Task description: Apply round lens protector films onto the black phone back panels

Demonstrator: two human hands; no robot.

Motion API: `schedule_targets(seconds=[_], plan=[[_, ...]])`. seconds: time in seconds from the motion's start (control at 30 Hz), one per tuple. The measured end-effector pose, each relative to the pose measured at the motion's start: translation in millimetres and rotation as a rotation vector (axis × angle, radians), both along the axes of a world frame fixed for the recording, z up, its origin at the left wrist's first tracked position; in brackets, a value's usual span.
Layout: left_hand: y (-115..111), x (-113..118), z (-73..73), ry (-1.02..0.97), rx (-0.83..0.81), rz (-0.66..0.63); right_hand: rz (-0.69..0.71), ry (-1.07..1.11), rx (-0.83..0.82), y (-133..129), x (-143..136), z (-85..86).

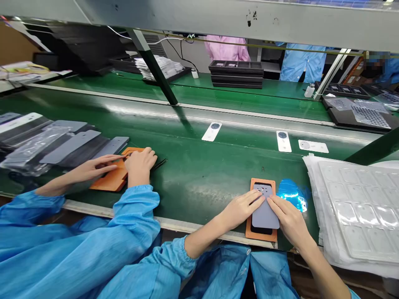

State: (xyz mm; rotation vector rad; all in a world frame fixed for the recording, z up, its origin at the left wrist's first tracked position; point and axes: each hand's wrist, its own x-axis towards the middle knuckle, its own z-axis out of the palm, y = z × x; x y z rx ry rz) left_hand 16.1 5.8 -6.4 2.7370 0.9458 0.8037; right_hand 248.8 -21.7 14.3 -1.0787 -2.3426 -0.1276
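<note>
A grey phone back cover (265,211) with camera holes at its top end lies slightly askew over an orange fixture (248,234) with a dark recess. My left hand (240,211) grips the cover's upper left edge, fingers closed against it. At the opposite edge, my right hand (289,216) pinches the same cover near its upper right side. Part of the cover's upper edge is hidden by my fingers. Just right of the fixture, a shiny blue film (292,195) rests on the green work surface (199,182).
To the left, a co-worker's hands (141,166) work at another orange fixture (109,178), beside stacked grey covers (70,147). Several white cards (283,141) lie farther back. Clear plastic trays (358,211) stand at the right. A metal post (156,66) rises beyond the belt.
</note>
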Motion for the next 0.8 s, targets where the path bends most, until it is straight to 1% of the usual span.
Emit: schedule_targets(seconds=[0.07, 0.13, 0.3, 0.43, 0.63, 0.8], plan=[[2.1, 0.9, -4.8, 0.023, 0.010, 0.008, -0.005, -0.010, 0.010, 2.3, 1.9, -5.2], [4.0, 1.3, -5.8, 0.023, -0.001, 0.014, -0.010, -0.012, 0.014, 4.0, 2.8, -7.0], [7.3, 1.4, -3.4, -0.013, -0.051, 0.017, -0.005, -0.048, -0.008, 4.9, 3.6, -6.3], [10.2, 1.3, -2.0, -0.044, -0.079, 0.006, 0.008, -0.100, -0.017, 7.0, 6.1, -9.3], [9.4, 1.6, 3.4, 0.169, -0.020, 0.051, 0.014, -0.179, -0.102, 14.4, 3.6, -20.1], [3.8, 1.9, 5.0, 0.263, -0.015, 0.044, 0.017, -0.219, -0.153, 14.6, -0.3, -24.6]])
